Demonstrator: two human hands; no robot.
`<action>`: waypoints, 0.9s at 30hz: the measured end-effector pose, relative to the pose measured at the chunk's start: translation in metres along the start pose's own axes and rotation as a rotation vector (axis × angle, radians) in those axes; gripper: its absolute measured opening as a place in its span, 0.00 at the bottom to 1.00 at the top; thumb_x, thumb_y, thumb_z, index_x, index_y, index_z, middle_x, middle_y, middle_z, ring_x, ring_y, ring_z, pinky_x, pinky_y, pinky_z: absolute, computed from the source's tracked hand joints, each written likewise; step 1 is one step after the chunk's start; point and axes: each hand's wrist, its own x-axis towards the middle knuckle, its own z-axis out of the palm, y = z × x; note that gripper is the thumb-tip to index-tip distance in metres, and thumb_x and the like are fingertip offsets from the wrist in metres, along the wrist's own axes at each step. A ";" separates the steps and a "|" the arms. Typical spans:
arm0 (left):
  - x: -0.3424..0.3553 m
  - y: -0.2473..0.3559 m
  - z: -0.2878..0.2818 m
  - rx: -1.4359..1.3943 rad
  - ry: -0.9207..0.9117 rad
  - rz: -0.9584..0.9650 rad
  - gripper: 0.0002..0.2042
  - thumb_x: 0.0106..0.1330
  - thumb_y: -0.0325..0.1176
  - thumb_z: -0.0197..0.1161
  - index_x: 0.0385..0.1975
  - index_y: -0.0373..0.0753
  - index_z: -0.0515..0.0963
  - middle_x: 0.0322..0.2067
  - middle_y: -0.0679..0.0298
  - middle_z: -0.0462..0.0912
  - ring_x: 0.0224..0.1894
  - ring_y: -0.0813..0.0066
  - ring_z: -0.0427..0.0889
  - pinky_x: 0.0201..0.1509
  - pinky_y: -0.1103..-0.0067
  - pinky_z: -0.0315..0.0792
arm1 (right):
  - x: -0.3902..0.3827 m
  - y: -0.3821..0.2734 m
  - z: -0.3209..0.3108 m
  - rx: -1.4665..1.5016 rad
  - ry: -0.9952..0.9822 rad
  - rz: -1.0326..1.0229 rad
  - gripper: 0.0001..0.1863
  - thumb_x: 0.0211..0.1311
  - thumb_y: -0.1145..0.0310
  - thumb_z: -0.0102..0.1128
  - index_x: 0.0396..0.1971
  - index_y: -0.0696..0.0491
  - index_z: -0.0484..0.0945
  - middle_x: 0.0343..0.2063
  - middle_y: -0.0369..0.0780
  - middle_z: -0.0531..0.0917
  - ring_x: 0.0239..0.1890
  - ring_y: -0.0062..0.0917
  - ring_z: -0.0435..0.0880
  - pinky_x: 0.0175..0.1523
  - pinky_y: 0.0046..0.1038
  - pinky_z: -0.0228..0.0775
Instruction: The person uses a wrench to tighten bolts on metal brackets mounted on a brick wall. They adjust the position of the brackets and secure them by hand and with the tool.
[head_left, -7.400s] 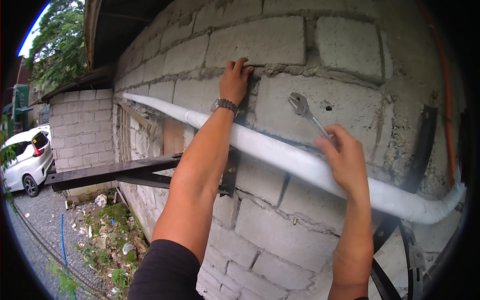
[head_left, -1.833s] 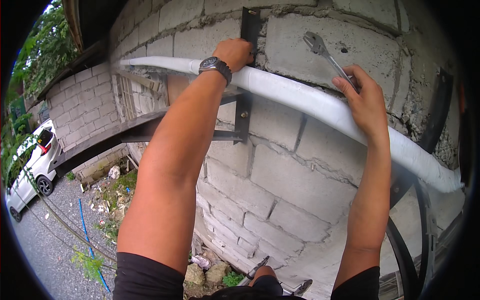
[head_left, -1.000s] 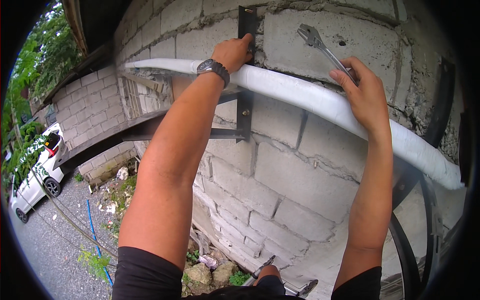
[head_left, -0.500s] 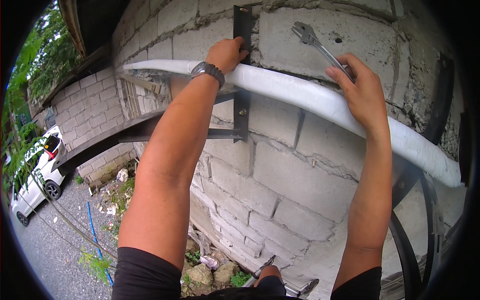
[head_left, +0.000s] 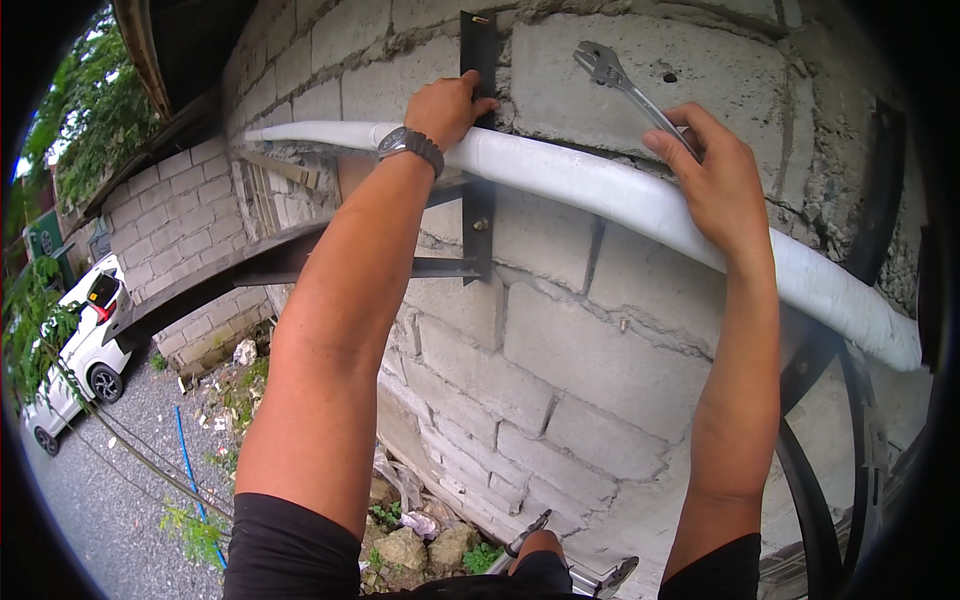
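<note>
My left hand (head_left: 440,108), with a dark watch on the wrist, is closed at a black metal bracket (head_left: 478,45) on the block wall. Its fingertips press together against the bracket just above the white wrapped pipe (head_left: 590,172); whatever lies between them is hidden. In my right hand (head_left: 718,180) is the handle of a silver adjustable wrench (head_left: 632,95), held in front of the wall with its head up and to the left, apart from the bracket. The right wrist crosses in front of the pipe. Lower on the bracket a bolt (head_left: 480,225) shows.
A black metal arm (head_left: 290,255) juts left from the bracket. More dark metal framing (head_left: 800,480) stands at right. Below are rocks (head_left: 402,548) and a metal part, perhaps of a ladder (head_left: 605,578). A white car (head_left: 85,345) is parked on gravel (head_left: 130,490).
The view has shifted slightly. My left fingertips have moved a little at the bracket, one reaching farther right. The wrench stays in my right hand, almost unmoved.
</note>
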 end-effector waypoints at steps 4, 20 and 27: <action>0.002 -0.010 0.000 -0.028 0.000 0.062 0.17 0.69 0.50 0.65 0.50 0.47 0.82 0.39 0.55 0.89 0.45 0.51 0.87 0.48 0.59 0.80 | 0.000 -0.002 0.000 0.007 -0.008 0.001 0.19 0.67 0.53 0.68 0.43 0.55 0.85 0.23 0.40 0.83 0.25 0.27 0.78 0.35 0.32 0.68; 0.002 0.003 0.002 -0.023 0.010 -0.082 0.22 0.67 0.53 0.68 0.53 0.47 0.81 0.41 0.55 0.89 0.47 0.53 0.87 0.50 0.61 0.80 | -0.002 0.000 -0.004 -0.017 -0.008 -0.005 0.20 0.67 0.52 0.67 0.44 0.55 0.85 0.22 0.41 0.83 0.24 0.27 0.79 0.34 0.32 0.68; 0.002 -0.008 0.004 -0.067 -0.003 -0.045 0.20 0.65 0.51 0.70 0.48 0.43 0.82 0.40 0.51 0.89 0.45 0.49 0.87 0.49 0.62 0.79 | -0.004 -0.008 -0.005 -0.005 -0.033 0.002 0.19 0.67 0.53 0.67 0.45 0.56 0.85 0.23 0.43 0.84 0.25 0.29 0.81 0.35 0.32 0.69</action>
